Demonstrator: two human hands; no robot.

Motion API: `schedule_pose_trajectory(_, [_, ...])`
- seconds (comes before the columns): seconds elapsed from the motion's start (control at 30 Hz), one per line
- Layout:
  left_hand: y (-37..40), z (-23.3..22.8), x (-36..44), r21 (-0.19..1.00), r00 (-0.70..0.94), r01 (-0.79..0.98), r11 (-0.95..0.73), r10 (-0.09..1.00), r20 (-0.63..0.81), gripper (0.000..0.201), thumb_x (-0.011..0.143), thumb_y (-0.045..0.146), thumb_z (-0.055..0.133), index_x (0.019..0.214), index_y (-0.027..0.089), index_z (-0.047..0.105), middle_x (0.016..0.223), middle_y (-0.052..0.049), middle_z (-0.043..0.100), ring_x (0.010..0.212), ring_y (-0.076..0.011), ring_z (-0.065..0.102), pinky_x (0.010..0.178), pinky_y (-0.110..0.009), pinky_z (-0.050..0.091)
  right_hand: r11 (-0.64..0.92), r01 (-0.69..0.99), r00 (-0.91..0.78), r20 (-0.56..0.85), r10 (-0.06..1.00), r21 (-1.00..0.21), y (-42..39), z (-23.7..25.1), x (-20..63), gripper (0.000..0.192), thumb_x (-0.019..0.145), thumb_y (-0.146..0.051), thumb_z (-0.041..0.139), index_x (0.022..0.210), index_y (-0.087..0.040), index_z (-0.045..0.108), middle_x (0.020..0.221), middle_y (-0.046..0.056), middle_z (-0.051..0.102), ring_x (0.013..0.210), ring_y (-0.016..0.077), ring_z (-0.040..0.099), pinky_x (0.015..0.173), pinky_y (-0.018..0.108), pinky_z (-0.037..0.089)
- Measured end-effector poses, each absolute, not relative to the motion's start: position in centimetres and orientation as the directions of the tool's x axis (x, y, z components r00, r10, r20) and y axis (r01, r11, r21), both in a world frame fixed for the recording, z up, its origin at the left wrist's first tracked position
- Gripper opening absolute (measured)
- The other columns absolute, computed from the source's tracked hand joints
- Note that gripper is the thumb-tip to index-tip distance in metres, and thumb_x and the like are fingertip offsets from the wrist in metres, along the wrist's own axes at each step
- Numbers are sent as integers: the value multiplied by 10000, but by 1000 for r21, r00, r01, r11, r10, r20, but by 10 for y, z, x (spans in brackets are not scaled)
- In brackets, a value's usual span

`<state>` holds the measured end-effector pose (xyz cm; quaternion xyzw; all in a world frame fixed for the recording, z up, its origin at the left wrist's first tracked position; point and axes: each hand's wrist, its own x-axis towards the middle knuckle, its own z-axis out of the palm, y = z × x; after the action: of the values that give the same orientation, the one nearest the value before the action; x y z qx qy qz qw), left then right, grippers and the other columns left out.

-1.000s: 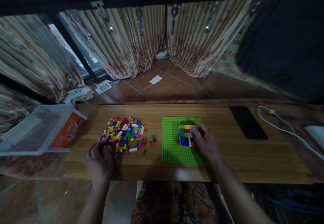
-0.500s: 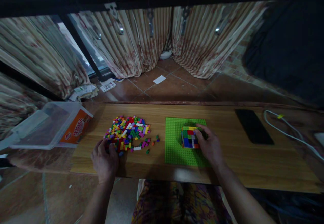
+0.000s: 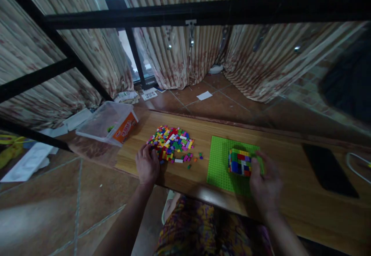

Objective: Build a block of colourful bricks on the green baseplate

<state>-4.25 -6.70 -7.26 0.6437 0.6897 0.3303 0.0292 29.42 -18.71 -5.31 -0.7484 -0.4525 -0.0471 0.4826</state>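
Resting on loose bricks (image 3: 171, 143), left hand (image 3: 147, 165) curled, grip unclear; right hand (image 3: 265, 182) clasps brick block (image 3: 240, 161); tub (image 3: 111, 121) label unreadable.

Dim room: striped curtains (image 3: 185, 55) over a window (image 3: 136, 59), brown tiled floor (image 3: 58, 202), wooden table (image 3: 290, 205).

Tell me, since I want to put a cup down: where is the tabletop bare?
Bare wood lies between the green baseplate and the black phone, and along the table's far edge. Crowded: the brick pile by the left hand, and the block by the right hand.
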Motion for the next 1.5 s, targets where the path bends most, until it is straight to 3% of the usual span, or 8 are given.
schedule_pose_trajectory(0.1, [-68,-73,-42,490,-156,869,-66,904,398,315,929,298,441,1137,149,625,1189,-146,625,1144,-279,550,1018,-450,431,59,791,403,591,699,-609,-186,-42,258,266,928,-319,542,1132,-191,656,1090,105,689,1072,243,604,967,450,458])
schedule_pose_trajectory(0.2, [-69,-74,-42,490,-150,868,-77,901,407,313,935,294,438,1138,146,626,1176,-146,630,1137,-278,553,1012,-452,436,191,800,226,581,782,-568,-181,-42,220,214,929,-253,541,1104,-223,660,1085,76,691,1071,229,597,960,434,464])
schedule_pose_trajectory(0.4, [-70,-75,-43,515,-163,854,-74,902,400,306,941,287,432,1132,154,631,1173,-136,637,1116,-273,561,993,-450,453,277,750,61,481,875,-600,-166,-61,177,206,939,-228,513,1082,-222,661,1073,65,693,1068,227,588,947,429,474])
schedule_pose_trajectory(0.97, [-73,-73,-42,536,-160,839,-96,897,412,303,949,282,426,1148,150,612,1177,-133,633,1121,-259,568,998,-441,454,254,741,73,451,889,-621,-164,-82,174,208,938,-258,507,1056,-219,673,1065,77,689,1044,230,598,921,441,484])
schedule_pose_trajectory(1.33, [-74,-76,-43,549,-172,831,-94,894,414,302,949,276,429,1162,159,608,1181,-127,633,1141,-252,565,1010,-436,445,275,709,57,441,896,-650,-139,-63,174,233,952,-268,480,1078,-228,672,1071,71,688,1043,224,593,928,411,471])
schedule_pose_trajectory(1.5, [-73,-74,-44,550,-160,830,-96,903,399,305,953,287,423,1153,160,615,1171,-128,641,1120,-242,573,985,-417,461,238,774,22,400,916,-587,-95,-52,172,264,938,-229,464,1070,-205,691,1009,77,691,981,233,564,894,398,443])
